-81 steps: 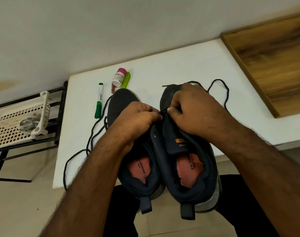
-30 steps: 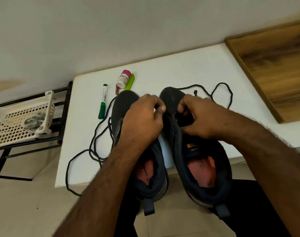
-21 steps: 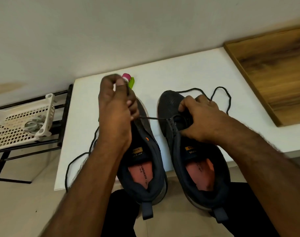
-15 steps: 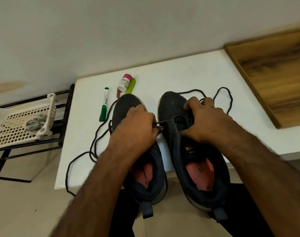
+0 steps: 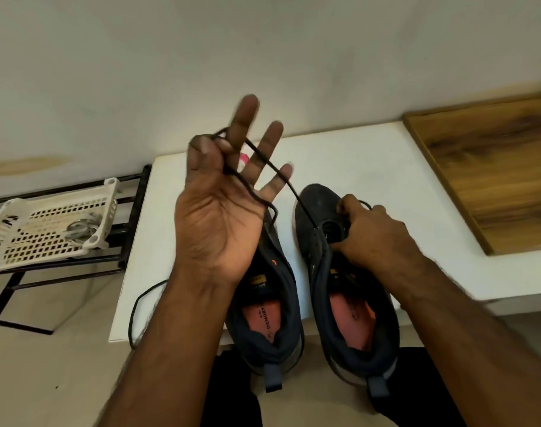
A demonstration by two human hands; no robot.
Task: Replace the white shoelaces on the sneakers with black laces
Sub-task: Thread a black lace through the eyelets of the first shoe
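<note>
Black lace (image 5: 276, 172) runs taut from the right sneaker (image 5: 340, 272), near its toe-end eyelets, up to the raised left hand (image 5: 219, 208), pinched between thumb and forefinger; other fingers (image 5: 247, 115) spread. Right hand (image 5: 373, 235) grips the sneaker's upper by the eyelets, fingers curled.

Risks, as judgement: pull too far and the far end slips out of its eyelet, leaving uneven ends; slack loop under the palm could snag; both sneakers overhang the table (image 5: 355, 155) edge, so a hard tug may drag them off.

Look: thin round dark cord. Sneakers dark, orange insoles, side by side. Left sneaker (image 5: 269, 309) unlaced as far as visible; another lace (image 5: 139, 306) trails off the table edge.
</note>
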